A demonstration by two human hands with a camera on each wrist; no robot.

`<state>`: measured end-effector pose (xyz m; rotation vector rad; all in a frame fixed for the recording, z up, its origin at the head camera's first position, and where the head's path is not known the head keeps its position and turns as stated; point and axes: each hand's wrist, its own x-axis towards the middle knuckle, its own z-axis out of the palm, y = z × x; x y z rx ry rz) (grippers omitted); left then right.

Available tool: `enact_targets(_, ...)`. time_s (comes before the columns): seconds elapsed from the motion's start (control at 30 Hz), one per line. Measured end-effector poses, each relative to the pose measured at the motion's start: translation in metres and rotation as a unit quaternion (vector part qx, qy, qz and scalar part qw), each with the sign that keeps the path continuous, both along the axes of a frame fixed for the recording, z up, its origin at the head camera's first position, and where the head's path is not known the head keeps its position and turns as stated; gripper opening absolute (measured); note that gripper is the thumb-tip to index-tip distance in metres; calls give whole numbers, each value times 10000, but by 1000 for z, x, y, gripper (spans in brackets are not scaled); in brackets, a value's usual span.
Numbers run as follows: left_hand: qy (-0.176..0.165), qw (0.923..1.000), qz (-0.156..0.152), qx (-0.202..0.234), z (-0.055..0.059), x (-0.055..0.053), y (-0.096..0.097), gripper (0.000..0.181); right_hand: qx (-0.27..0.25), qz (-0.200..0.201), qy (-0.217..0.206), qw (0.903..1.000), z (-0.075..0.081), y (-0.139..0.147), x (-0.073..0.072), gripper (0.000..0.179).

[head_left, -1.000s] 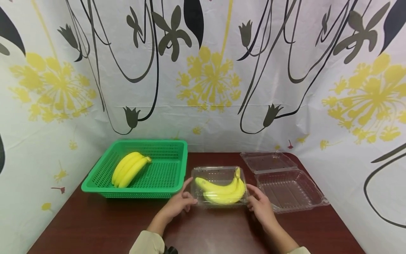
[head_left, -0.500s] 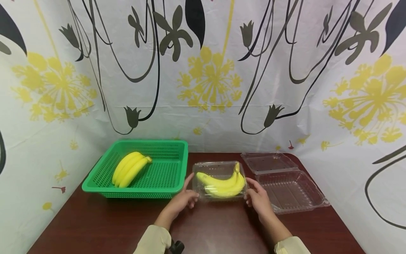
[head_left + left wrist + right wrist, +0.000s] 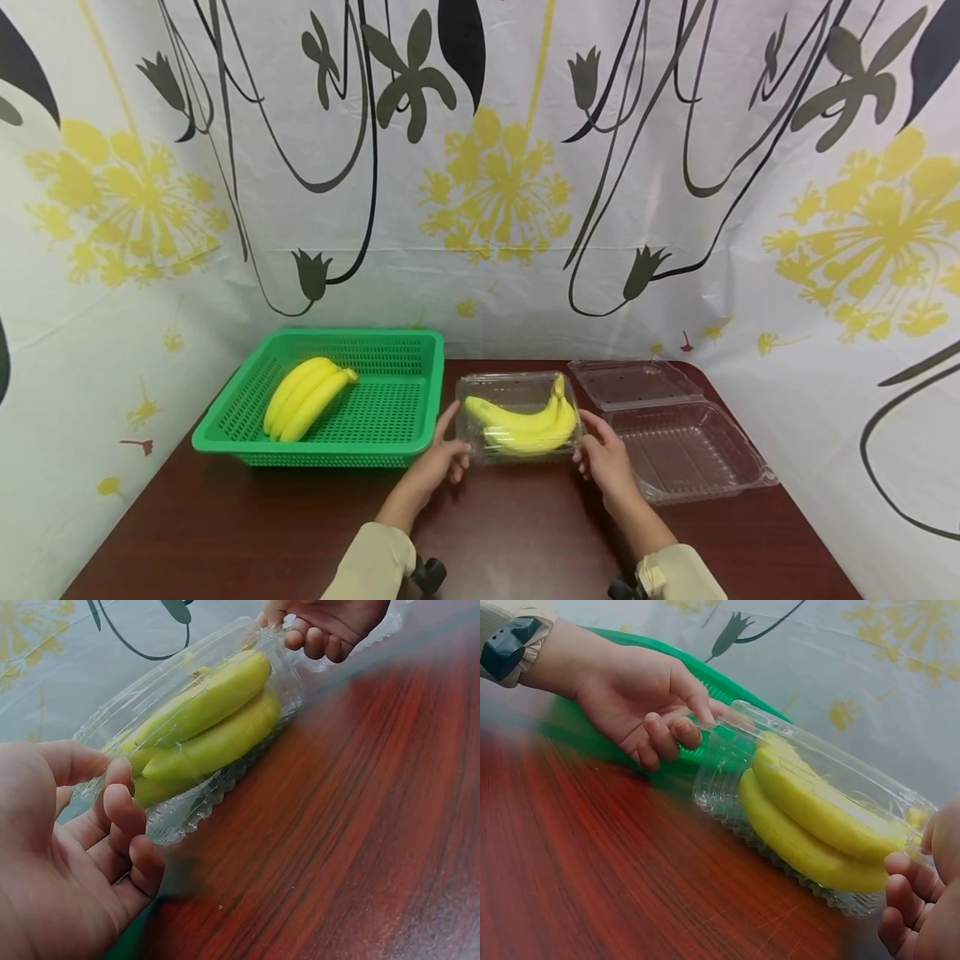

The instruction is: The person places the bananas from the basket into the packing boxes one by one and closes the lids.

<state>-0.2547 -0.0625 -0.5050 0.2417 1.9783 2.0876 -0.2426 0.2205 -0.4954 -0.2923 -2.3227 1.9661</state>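
In the head view, a closed clear plastic clamshell box [image 3: 487,385] holds a bunch of yellow bananas [image 3: 525,429], seen through its walls. My left hand [image 3: 438,462] pinches the left end of the box between thumb and fingers. At the opposite end my right hand [image 3: 609,467] grips the corner in the same way. The left wrist view shows the left thumb and index finger at the box rim, the other fingers curled below it. Both wrist views show the ridged bottom edge close to the table; whether it touches cannot be told.
To the left stands a green plastic basket [image 3: 318,450] with another banana bunch [image 3: 307,400] lying in it. A second clamshell box [image 3: 686,450] lies unfolded on the right of the dark red table [image 3: 517,533]. A patterned white cloth [image 3: 480,317] rises behind.
Both hands have carried the box of bananas farther from me, toward the back of the table. The basket and the second box stay where they were.
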Motion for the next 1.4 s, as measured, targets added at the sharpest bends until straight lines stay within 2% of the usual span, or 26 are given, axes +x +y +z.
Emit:
enact_targets(0.23, 4, 9999, 127, 14, -1, -2, 2, 77, -136, -4, 36, 9999, -1, 0, -1, 49)
enact_targets(0.47, 24, 9999, 150, -2, 10, 5, 2, 76, -209, -11, 58, 9998, 0, -1, -1, 48)
enact_targets(0.77, 16, 9995, 304, 113, -3, -2, 3, 75, -465, -139, 111, 9988, 1, -4, -1, 45)
enact_targets(0.9, 114, 9984, 538, 131, -4, 1, 8, 72, -602, -241, 182, 9977, 1, -5, -2, 43)
enact_targets(1.23, 110, 9899, 1412, 35, -1, 7, 21, 52, -736, -501, 249, 9957, 3, -9, -5, 34)
enact_targets(1.27, 127, 9893, 1453, 25, 3, 10, 21, 52, -742, -512, 261, 9956, 3, -9, -5, 34)
enact_targets(1.33, 182, 9878, 1543, 56, 1, 11, 22, 52, -769, -540, 280, 9952, 3, -10, -6, 32)
enact_targets(1.4, 141, 9869, 1607, 88, 8, 16, 22, 52, -839, -572, 315, 9943, 3, -11, -7, 31)
